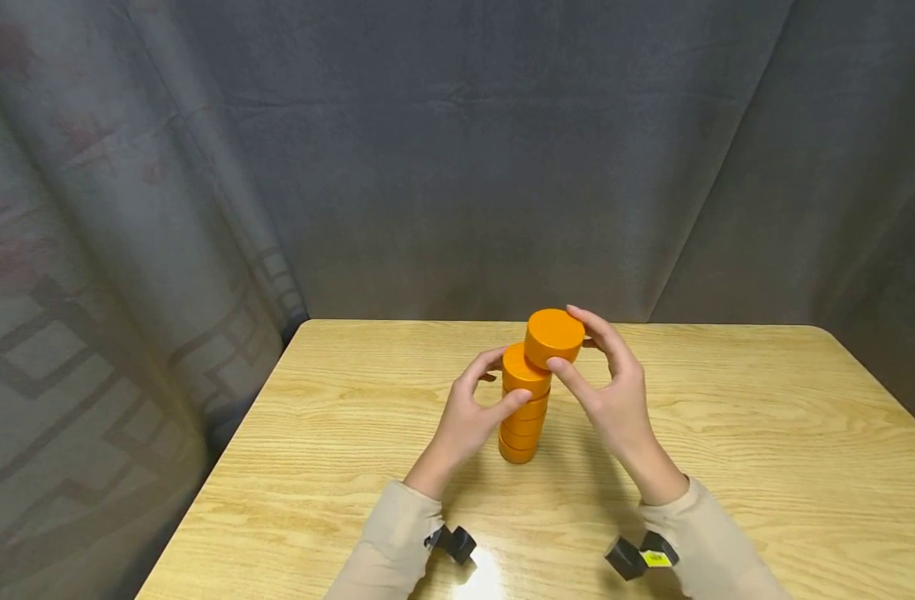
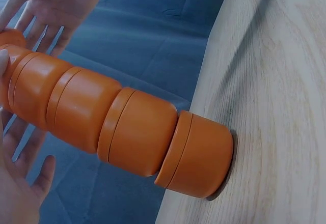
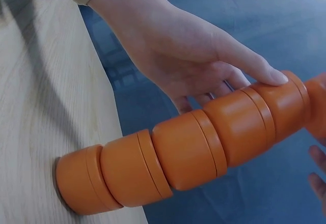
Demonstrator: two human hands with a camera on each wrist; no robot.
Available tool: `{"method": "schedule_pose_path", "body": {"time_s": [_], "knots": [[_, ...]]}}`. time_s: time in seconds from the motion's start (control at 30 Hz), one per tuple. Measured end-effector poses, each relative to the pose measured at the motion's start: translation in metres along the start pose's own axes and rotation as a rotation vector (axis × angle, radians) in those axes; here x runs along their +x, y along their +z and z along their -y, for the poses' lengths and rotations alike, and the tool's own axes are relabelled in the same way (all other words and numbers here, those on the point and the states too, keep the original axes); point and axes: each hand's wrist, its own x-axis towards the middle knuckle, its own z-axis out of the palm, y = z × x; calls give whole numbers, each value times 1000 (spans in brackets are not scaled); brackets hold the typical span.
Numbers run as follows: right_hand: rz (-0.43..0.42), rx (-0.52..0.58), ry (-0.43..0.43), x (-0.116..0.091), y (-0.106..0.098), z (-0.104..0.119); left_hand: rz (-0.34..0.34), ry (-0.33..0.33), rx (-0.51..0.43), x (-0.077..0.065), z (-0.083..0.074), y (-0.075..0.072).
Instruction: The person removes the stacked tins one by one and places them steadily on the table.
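Observation:
Several round orange lidded jars [image 1: 522,427] stand in one upright stack on the table, slightly out of line with each other. My left hand [image 1: 468,417] grips the topmost jar of the stack [image 1: 525,375], thumb on the near side and fingers behind. Held by its sides between thumb and fingers of my right hand [image 1: 618,400], another orange jar [image 1: 555,337] is at the stack's upper right, overlapping the top rim in the head view. In the left wrist view, seams mark the lids on the stacked jars [image 2: 145,132]. The right wrist view shows only part of the held jar [image 3: 318,107].
The pale wooden table [image 1: 315,433] extends to both sides of the stack. Behind it hangs a grey curtain [image 1: 465,183], with a patterned curtain [image 1: 90,292] at the left. Black wrist devices [image 1: 627,558] sit by both beige sleeves [image 1: 708,542].

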Motion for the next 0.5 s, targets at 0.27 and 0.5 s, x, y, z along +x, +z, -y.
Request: {"method": "schedule_pose_path", "body": {"time_s": [0.27,0.5], "knots": [[-32,12,-15,2,-8,-4,1,12,-3,1,-1,1],[-71,21,-18,2,-13,-8,-2,14,-4,1,-1,1]]}}
